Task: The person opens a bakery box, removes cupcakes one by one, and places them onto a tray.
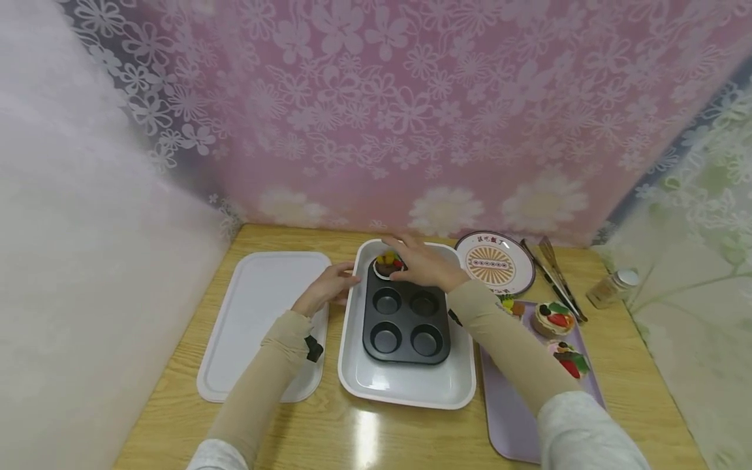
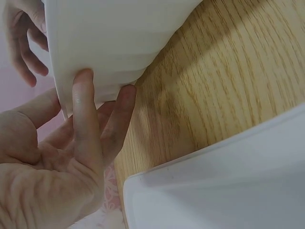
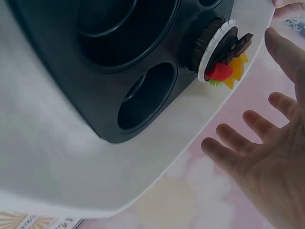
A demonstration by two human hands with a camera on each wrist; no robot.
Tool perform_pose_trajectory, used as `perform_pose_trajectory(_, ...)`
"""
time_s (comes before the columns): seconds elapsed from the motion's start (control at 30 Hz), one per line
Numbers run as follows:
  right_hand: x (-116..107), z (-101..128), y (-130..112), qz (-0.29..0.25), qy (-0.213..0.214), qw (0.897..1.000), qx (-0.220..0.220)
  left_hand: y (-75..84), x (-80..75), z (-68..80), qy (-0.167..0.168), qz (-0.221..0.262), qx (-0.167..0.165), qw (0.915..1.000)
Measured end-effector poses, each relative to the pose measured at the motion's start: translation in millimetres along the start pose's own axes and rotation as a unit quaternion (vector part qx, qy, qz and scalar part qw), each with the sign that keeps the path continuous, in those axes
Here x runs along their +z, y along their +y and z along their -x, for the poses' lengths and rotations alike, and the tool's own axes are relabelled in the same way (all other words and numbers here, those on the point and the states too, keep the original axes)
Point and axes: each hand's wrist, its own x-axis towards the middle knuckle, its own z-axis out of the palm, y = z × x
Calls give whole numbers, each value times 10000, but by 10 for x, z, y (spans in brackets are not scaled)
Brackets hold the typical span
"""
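Note:
A deep white tray [image 1: 405, 389] holds a dark muffin tin [image 1: 405, 356] with several round cups. In the tin's far-left cup sits a toy cupcake [image 1: 388, 266] with a white ruffled rim and red, yellow and green fruit on top; it looks tilted in the right wrist view. My right hand [image 1: 424, 264] hovers over the tin's far end, fingers spread and apart from the cupcake, hiding the far-right cup. My left hand [image 2: 62, 162] grips the white tray's left wall, with one finger passing behind the rim and others on the outer side.
At left lies a flat white tray [image 1: 258, 326]. On the right, a purple tray [image 1: 511, 418] bears toy desserts, including a fruit tart [image 1: 552, 320]. Behind it are a patterned plate [image 1: 495, 262], tongs [image 1: 552, 281] and a small jar [image 1: 612, 289]. A floral curtain [image 1: 376, 117] closes off the back.

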Motion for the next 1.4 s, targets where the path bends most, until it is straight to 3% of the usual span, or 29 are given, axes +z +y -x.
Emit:
perform_pose_trajectory(0.3, 96, -94, -33, 41, -17, 10000, -29, -42, 7, -43, -38, 88, -54, 9999)
perform_pose_trajectory(0.7, 239, -249, -75, 217, -450, 9987, 107, -86, -5, -49, -69, 183, -77, 9998)
perform_pose_trajectory(1.1, 380, -322, -52, 240, -812, 9960, 290, -49, 26, -29, 6, 132, -127, 9998)
perform_pose_trajectory(1.4, 364, -383, -43, 432, -771, 9959, 213, 15, 23, -40, -2, 106, -101, 9999)
